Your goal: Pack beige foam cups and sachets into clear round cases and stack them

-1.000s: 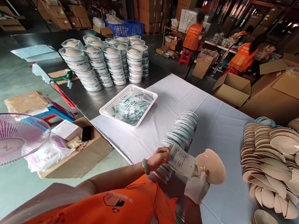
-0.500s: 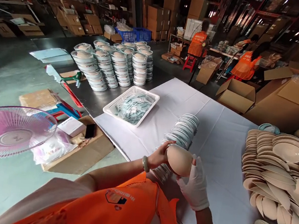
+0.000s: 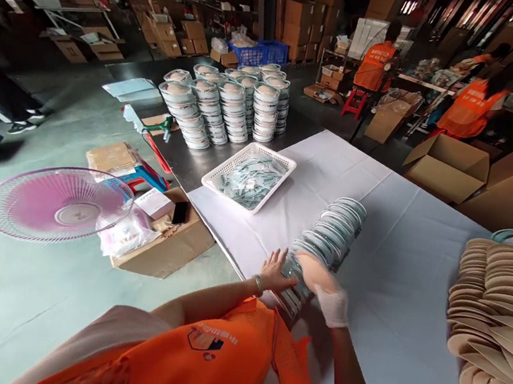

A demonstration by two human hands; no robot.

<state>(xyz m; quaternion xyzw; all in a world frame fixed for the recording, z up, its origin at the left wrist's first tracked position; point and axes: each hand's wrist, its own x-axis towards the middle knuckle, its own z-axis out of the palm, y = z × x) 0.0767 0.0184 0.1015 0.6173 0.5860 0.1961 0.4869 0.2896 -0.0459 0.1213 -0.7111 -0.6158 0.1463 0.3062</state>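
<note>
My right hand (image 3: 333, 304), in a white glove and blurred by motion, holds a beige moulded bra cup (image 3: 313, 269). The cup is low over the near end of a slanting row of nested clear plastic cases (image 3: 338, 223) with pale rims. Bare, with a bracelet at the wrist, my left hand (image 3: 275, 273) has its fingers spread against the left side of that row. Part of the near cases is hidden by my hands and the cup. More beige bra cups (image 3: 489, 292) lie stacked in rows at the table's right side.
A white basket (image 3: 209, 181) of printed sachets stands on the white-covered table (image 3: 402, 236). Packed cases (image 3: 230, 103) are piled on the dark table beyond. At left are a pink fan (image 3: 47, 202) and a carton (image 3: 168, 250). People in orange vests sit farther back.
My left hand has let go of the bra cup and spread beside the cases. My right hand has lowered the cup toward the row. The view has turned left.
</note>
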